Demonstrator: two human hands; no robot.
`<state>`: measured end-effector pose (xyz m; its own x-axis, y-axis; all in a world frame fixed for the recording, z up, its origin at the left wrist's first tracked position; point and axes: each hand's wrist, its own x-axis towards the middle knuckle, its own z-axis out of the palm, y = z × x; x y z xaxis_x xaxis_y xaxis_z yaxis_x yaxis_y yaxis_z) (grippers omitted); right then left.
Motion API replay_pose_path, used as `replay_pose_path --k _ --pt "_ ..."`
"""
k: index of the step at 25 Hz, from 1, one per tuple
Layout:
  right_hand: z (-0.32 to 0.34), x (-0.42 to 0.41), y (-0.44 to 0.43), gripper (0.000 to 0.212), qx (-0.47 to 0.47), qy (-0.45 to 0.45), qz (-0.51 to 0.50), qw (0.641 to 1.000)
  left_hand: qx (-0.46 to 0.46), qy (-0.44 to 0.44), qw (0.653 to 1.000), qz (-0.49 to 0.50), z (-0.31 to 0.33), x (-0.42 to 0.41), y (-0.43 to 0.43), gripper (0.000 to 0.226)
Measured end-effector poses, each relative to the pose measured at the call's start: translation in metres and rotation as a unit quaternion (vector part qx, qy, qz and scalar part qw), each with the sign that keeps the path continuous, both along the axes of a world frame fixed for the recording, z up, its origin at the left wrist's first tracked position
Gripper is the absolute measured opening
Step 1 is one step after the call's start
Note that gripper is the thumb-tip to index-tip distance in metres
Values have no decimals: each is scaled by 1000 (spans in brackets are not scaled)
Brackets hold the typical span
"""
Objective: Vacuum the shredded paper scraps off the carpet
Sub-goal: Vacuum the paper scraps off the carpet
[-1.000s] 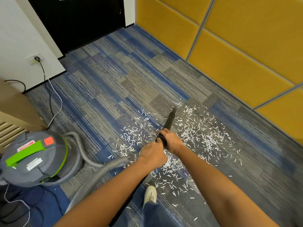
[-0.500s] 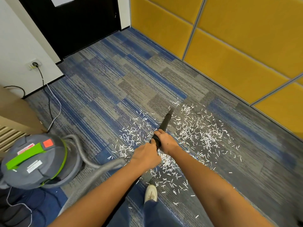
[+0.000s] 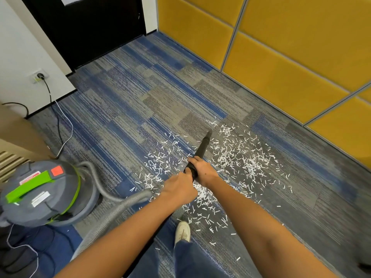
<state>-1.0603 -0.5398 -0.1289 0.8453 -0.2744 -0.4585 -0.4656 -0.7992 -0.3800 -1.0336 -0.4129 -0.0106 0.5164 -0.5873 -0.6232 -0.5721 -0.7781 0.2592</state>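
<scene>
The black nozzle (image 3: 203,146) is gripped by 2 curled hands, right hand (image 3: 202,170) ahead of left hand (image 3: 179,186), its long axis aimed up-frame, while the densest paper scraps (image 3: 241,157) are spread over the carpet (image 3: 140,93) just right of its tip.

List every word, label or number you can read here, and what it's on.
No text can be read.
Vacuum canister: red-and-white sticker and white sticker, print too blurred.
Black door: white sheet, cut off by the frame, nothing legible.
</scene>
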Motion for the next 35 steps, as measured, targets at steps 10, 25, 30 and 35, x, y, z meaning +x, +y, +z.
replay_pose_path --k 10,25,30,35 --pt "4 -46 22 47 -1 -2 1 1000 2 -15 999 -36 6 -40 20 58" --pt "2 -66 21 64 -2 11 -21 1000 8 -17 999 -41 2 -61 19 60" --pt "6 -80 30 59 -35 32 -17 999 1 -15 997 -74 0 -66 27 62" --pt "15 -85 45 53 -44 27 -13 999 -7 -17 995 -96 7 -67 44 56"
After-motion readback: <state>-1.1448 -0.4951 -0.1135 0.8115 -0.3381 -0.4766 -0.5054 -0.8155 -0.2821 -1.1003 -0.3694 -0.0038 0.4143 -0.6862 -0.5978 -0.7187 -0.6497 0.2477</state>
